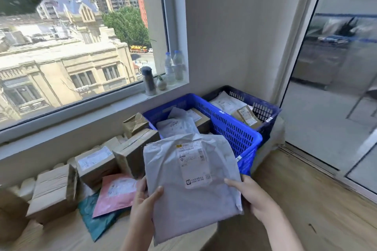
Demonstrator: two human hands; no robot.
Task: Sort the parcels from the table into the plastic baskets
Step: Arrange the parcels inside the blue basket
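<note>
While both hands hold it in the air, the flat grey plastic mailer bag (191,185) with a white shipping label faces upward, just in front of the bright blue plastic basket (230,126). The left hand (142,208) grips its lower left edge with the thumb on top, and the right hand (255,197) grips its right edge the same way. Behind that basket stands a darker blue plastic basket (263,110); both already hold parcels. On the pale wooden table (61,236) to the left lie brown cardboard boxes (93,165), a pink mailer bag (116,193) and a teal mailer bag (95,224).
</note>
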